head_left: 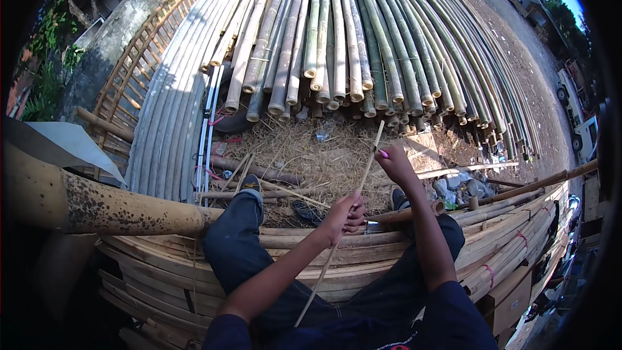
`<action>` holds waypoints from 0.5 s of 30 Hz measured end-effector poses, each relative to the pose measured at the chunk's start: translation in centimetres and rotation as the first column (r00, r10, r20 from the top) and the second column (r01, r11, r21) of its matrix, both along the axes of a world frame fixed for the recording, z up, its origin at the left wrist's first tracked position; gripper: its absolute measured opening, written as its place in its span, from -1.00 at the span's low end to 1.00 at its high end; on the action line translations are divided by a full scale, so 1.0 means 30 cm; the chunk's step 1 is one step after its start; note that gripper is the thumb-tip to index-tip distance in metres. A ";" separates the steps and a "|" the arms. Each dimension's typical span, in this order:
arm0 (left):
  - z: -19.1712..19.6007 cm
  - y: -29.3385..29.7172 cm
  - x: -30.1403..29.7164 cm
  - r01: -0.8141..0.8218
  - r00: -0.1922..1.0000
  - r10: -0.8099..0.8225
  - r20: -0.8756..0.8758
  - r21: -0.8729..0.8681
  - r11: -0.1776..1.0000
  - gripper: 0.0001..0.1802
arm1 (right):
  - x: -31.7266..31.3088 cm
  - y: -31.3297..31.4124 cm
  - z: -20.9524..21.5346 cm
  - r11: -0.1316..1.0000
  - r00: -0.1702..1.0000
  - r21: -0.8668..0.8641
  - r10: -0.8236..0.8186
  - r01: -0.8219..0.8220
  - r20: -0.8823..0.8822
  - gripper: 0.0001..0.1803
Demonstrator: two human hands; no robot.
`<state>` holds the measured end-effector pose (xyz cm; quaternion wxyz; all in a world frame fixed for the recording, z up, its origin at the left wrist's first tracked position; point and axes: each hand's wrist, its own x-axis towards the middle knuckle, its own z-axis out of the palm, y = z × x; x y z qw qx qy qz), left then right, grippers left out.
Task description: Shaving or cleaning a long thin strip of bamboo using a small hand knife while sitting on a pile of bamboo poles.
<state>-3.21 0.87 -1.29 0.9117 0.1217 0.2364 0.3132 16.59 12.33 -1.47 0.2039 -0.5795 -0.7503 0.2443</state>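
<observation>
My left hand is closed around a thin bamboo strip, which slants from my lap up over the straw-covered ground. My right hand is closed on a small pink tool at the strip's upper part. A short dark piece of that tool lies against the strip; its exact kind is too small to tell. The strip's far tip sticks out past both hands. I sit with my knees apart, in jeans, on a stack of split bamboo slats.
A large pile of bamboo poles faces me. Grey corrugated sheets and a bamboo lattice stand left. One thick spotted bamboo pole reaches in at my left. Bamboo shavings litter the ground. At far right is a parked vehicle.
</observation>
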 end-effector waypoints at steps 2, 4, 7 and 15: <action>0.015 -0.023 -0.016 -0.048 0.991 0.052 -0.125 0.037 0.998 -0.62 | -0.080 -0.059 0.036 0.990 0.989 0.041 0.137 -0.139 0.048 -0.73; 0.027 -0.068 -0.015 -0.041 0.926 0.122 -0.358 0.226 0.973 -0.64 | -0.104 -0.101 0.036 0.966 0.970 0.132 0.206 -0.223 0.131 -0.75; 0.025 -0.212 0.004 -0.005 0.841 0.185 -0.509 0.334 0.942 -0.68 | -0.048 -0.022 0.044 0.968 0.942 0.233 -0.164 0.096 0.292 -0.74; 0.104 -0.392 -0.091 0.040 0.937 0.042 -0.347 0.227 0.973 -0.69 | 0.234 -0.006 0.177 0.893 0.904 0.142 -0.418 0.427 -0.090 -0.55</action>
